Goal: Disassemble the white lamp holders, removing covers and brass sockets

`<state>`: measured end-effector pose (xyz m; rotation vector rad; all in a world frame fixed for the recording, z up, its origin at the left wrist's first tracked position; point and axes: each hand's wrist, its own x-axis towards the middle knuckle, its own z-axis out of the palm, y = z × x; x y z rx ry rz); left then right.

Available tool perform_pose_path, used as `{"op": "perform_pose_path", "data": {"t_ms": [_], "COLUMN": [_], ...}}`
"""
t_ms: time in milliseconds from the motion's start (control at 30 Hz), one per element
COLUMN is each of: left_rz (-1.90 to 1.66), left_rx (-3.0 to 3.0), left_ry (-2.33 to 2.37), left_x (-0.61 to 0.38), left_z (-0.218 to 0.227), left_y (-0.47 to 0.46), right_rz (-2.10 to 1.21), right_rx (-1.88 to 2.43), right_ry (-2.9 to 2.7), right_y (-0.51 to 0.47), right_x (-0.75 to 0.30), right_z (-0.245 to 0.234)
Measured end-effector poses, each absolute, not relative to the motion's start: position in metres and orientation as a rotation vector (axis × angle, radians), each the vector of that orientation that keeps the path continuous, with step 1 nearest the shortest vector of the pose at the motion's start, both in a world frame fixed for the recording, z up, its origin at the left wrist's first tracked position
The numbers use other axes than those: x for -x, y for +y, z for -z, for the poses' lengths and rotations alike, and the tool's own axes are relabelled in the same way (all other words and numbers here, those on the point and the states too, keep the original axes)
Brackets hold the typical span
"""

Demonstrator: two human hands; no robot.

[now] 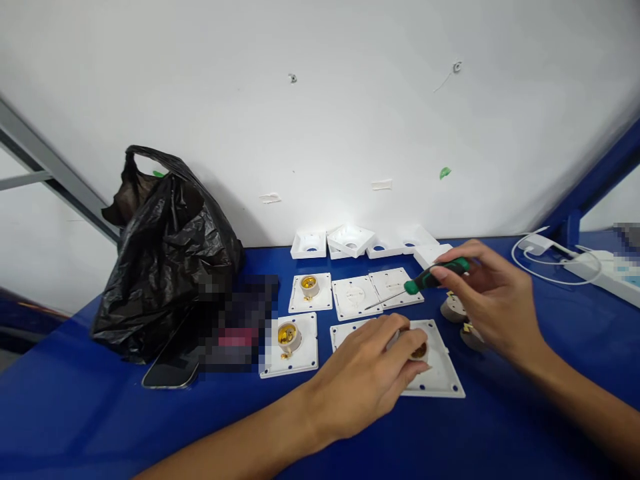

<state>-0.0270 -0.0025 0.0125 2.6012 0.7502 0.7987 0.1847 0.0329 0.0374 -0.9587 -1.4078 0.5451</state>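
Observation:
My left hand (365,373) is closed around a round lamp socket (419,353), pressing it on a white square base plate (443,377); the fingers hide much of the socket. My right hand (493,303) grips the green and black handle of a screwdriver (440,275), its thin shaft pointing left above the plates. Two loose lamp sockets (454,309) with brass tabs lie below the right hand. On the left, a near plate (305,363) and a far plate (323,303) each carry a socket with a brass inside. Bare plates (344,308) lie behind my left hand.
White box covers with round holes (307,248) line the back, by the wall. A black plastic bag (170,267) stands at left, a phone (173,370) and a blurred-out item beside it. At right are a white cable (555,280) and a power strip (607,277) on the blue table (475,440).

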Motion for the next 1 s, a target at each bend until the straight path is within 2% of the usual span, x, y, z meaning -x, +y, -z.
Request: {"op": "perform_pose_path", "data": {"t_ms": [300,433,733,867,1000], "left_rz": [-0.633,-0.694,-0.62,-0.574,-0.581], "left_rx": [-2.447,-2.387,-2.126,-2.164,-2.26], "left_ry": [0.832,0.813,0.963,0.986,0.998], "left_x": [0.032,0.038,0.041,0.043,0.052], "left_z": [-0.009,-0.004,0.005,0.006,0.014], "left_y": [-0.002,0.001,0.004,0.003,0.008], "right_rz": [-0.295,-0.187,-0.086,-0.207,-0.122], "right_rx": [0.948,0.947,0.879,0.853,0.869], "right_ry": [-1.453,-1.428,-1.629,-1.813,-1.836], "right_y": [0.039,0.041,0.022,0.018,0.017], "right_x": [-0.191,-0.201,-0.202,-0.203,-0.206], "right_z": [-0.042,-0.046,-0.059,-0.057,-0.057]}}
